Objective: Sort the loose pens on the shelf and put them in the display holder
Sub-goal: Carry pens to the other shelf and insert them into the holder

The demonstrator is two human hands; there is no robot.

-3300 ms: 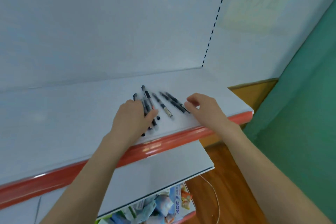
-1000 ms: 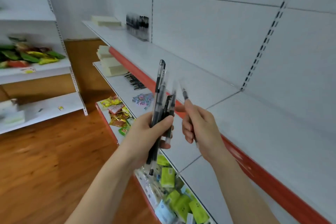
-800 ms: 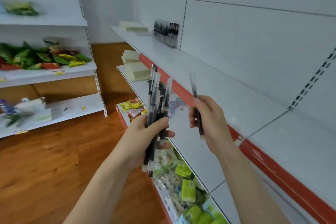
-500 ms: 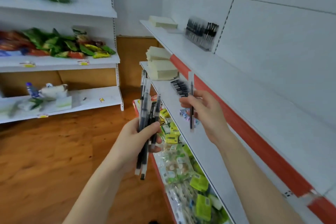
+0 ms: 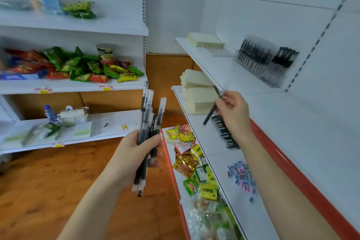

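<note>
The display holder (image 5: pixel 263 64) stands at the rear of the upper shelf (image 5: pixel 224 68). A pad stack (image 5: pixel 204 40) lies on the same shelf, left of the holder. My right hand (image 5: pixel 233 111), holding one pen (image 5: pixel 211 111), is before and below the holder. My left hand (image 5: pixel 134 154), gripping the pen bundle (image 5: pixel 148 119), is further left, well apart from the holder.

head camera looks forward and down along the shelf (image 5: pixel 292 119).

clear plastic pens (image 5: pixel 148 122), transparent plastic display holder (image 5: pixel 261 68), glossy orange wood floor (image 5: pixel 48 181), matt white metal shelf (image 5: pixel 292 122), shiny foil snack packets (image 5: pixel 185 161)
</note>
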